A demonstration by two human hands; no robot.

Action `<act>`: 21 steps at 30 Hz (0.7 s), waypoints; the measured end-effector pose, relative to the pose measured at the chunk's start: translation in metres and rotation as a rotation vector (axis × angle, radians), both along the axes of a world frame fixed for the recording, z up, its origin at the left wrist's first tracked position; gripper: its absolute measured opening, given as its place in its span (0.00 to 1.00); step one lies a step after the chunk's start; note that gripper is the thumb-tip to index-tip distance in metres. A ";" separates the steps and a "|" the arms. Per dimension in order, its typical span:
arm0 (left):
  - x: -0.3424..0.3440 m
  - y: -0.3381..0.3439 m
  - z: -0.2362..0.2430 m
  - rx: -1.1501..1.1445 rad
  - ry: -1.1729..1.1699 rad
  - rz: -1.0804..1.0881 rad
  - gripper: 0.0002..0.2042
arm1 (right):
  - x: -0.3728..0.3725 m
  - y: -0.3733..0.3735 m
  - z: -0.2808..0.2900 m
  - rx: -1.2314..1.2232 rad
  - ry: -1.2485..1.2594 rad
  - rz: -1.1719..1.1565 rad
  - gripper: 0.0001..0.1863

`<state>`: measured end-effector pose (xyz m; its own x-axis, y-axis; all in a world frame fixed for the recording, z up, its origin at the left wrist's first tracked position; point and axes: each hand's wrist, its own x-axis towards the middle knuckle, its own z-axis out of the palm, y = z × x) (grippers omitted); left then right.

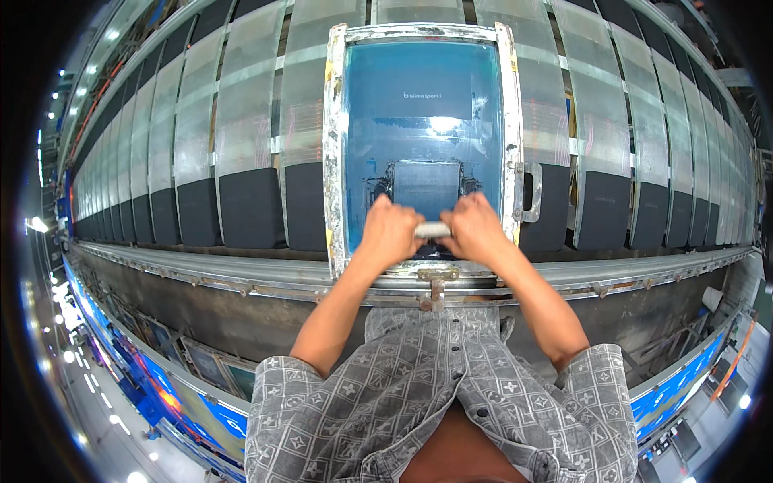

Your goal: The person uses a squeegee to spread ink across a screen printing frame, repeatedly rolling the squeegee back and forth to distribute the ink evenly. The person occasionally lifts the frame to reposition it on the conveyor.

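- Gripping in the head view: the left hand (390, 229) and right hand (478, 228) each have the grip closed around a pale bar (432, 230), its middle showing between the fists; the fingers hide its ends.
- Location: the pale bar, probably a squeegee handle, is at the centre of the frame, over the lower end of the blue mesh (378, 88) inside a stained screen frame (334, 121).
- Technique (judgement): apply equal pressure with both hands, hold the bar square to the frame's long sides, and use one even stroke at a constant tilt.
- Check (judgement): dark smears (378, 189) flank the rectangular patch (427, 183) above the hands; uneven pressure could leave patchy coverage.
- Obstructions: the frame's lower bar and a metal clamp (433, 282) lie just below the hands and limit travel there. A metal bracket (531, 193) projects right of centre; allow clearance for the right forearm.
- Surroundings: long panels (251, 121) carrying dark pieces (251, 205) extend left and right; a metal rail (241, 278) crosses below.
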<state>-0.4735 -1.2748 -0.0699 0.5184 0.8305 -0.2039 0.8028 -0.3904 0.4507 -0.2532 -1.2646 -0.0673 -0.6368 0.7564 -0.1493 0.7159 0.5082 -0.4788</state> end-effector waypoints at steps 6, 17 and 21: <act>0.002 0.051 0.016 0.065 0.054 -0.042 0.12 | 0.003 0.041 0.005 0.072 -0.003 -0.023 0.13; 0.005 0.123 0.000 0.160 -0.025 0.034 0.11 | -0.001 0.117 -0.004 -0.010 -0.018 -0.117 0.15; 0.005 0.044 0.007 0.075 0.056 0.005 0.08 | -0.001 0.033 -0.008 0.116 -0.033 -0.069 0.13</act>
